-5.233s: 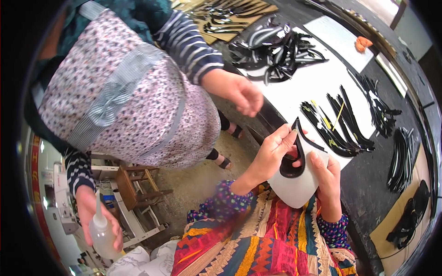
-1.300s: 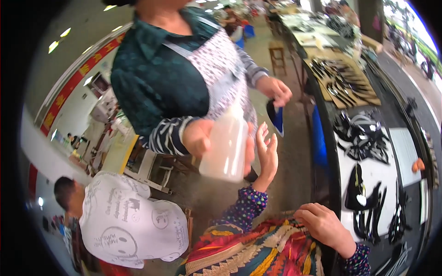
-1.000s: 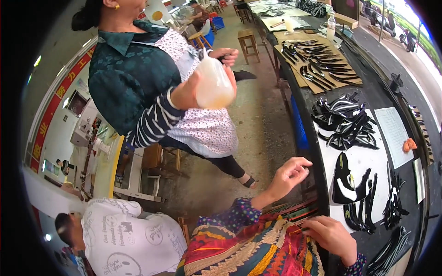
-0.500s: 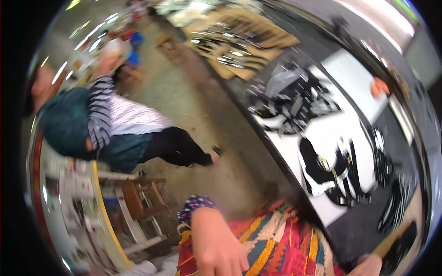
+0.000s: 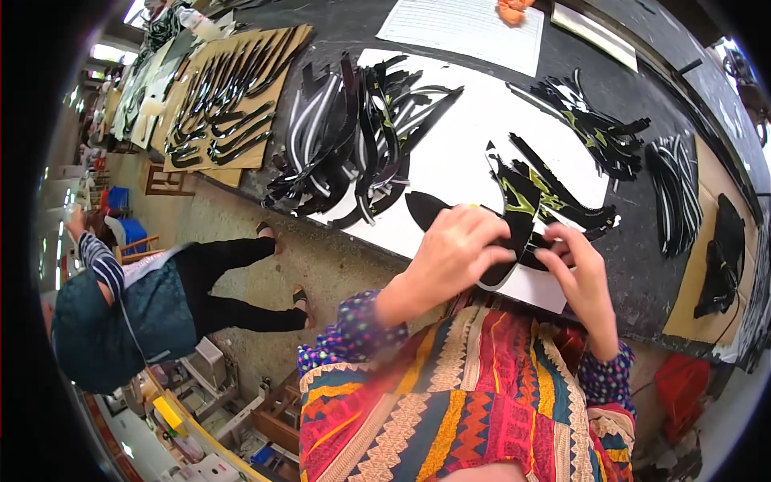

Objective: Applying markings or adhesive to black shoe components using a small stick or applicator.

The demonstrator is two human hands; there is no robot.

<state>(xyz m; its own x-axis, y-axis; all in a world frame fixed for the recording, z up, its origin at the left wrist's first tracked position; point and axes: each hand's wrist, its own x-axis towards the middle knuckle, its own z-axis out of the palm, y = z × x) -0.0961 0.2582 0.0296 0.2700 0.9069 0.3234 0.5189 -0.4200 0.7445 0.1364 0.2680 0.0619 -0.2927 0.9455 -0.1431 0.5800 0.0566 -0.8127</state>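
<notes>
Near the table's front edge my left hand (image 5: 459, 251) pinches a flat black piece (image 5: 520, 229) with a pale edge, fingers curled over it. My right hand (image 5: 585, 277) holds the same piece from the other side, thumb and fingertips close together; its exact grip is partly hidden. Just beyond my fingers lie narrow black strips (image 5: 574, 210) with shiny yellow-green patches. A dark curved part (image 5: 428, 210) shows beside my left knuckles. Beneath is a white sheet (image 5: 454, 153).
A heap of black strips with white stripes (image 5: 309, 132) lies to the left, beyond it shiny strips on cardboard (image 5: 181, 120). More strips (image 5: 590, 120) and a striped bundle (image 5: 675, 189) lie right. A printed paper (image 5: 462, 34) is at the back. A person (image 5: 144, 309) stands left.
My view has swung toward the table. Both hands have moved up from the lower edge onto the black piece over the white sheet. The other person now appears lower left.
</notes>
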